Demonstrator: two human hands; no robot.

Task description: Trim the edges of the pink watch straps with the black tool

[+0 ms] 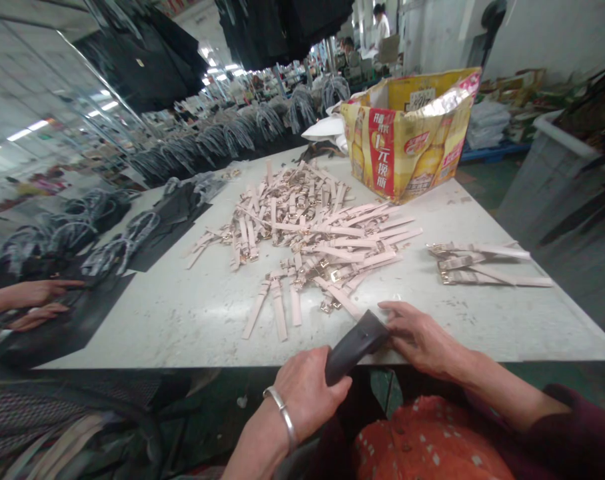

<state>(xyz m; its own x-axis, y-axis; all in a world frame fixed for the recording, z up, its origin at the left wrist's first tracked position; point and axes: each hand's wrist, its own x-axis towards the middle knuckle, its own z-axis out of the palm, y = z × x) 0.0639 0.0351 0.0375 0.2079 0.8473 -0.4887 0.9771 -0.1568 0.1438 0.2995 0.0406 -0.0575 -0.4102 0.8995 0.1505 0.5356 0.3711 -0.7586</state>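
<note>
My left hand (307, 390), with a silver bangle at the wrist, is wrapped round a dark grey tubular tool (355, 347) whose wide end points up and to the right. The tool's exact kind does not show. At that wide end is my right hand (422, 337), its fingers bent in close; what they pinch is hidden behind the tool. Just beyond both hands lies a large heap of pale pink buckled straps (302, 227) with gold-coloured buckles. A smaller group of the same straps (487, 263) lies apart on the right.
The pale worktable (192, 320) ends just before my body. On it stands a yellow printed bag (407, 143) at the back. A co-worker's hands (37, 303) rest over black material (97, 313) at the left. A grey bin (537, 173) stands off the table's right side.
</note>
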